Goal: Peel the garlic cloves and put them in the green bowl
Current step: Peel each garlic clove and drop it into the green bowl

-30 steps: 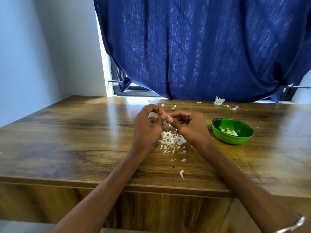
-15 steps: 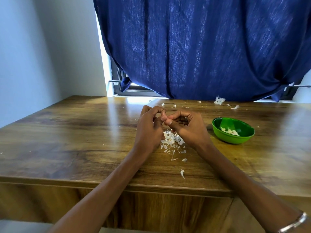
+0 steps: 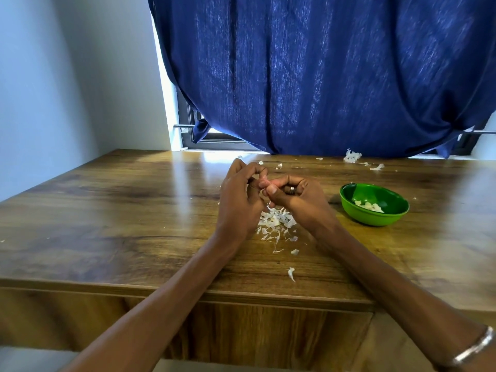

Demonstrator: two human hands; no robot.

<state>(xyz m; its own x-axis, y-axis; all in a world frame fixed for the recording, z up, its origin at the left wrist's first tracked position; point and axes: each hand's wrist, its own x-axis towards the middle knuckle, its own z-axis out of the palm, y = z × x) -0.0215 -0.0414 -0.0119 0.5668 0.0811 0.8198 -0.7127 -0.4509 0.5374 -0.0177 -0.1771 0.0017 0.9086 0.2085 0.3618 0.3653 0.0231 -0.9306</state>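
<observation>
Both hands meet above the wooden desk [image 3: 112, 210], approx mid-frame. Left hand [image 3: 237, 200] has fingers curled inward, tips meeting the right hand [image 3: 298, 202], whose thumb and curled fingers pinch a small garlic clove [image 3: 263, 183]; only a pale pinkish bit of it shows between the fingertips, so how much skin is left on it can't be told. Whether the left hand actually grips the clove or just touches it is hidden by the fingers. Ring on a right-hand finger [image 3: 292, 189], metal bangle [image 3: 475, 350] on the right wrist. Directly under the hands, on the desk, a pile of white garlic skins [image 3: 276, 221], w/ a few loose flakes trailing toward the near edge. Green bowl [image 3: 375, 216] sits on the desk to the right of the hands, apart from them, w/ several peeled cloves [image 3: 369, 206] inside. More skin scraps [image 3: 351, 156] lie at the far edge of the desk beside the dark blue curtain [image 3: 322, 76], which hangs over a window.
</observation>
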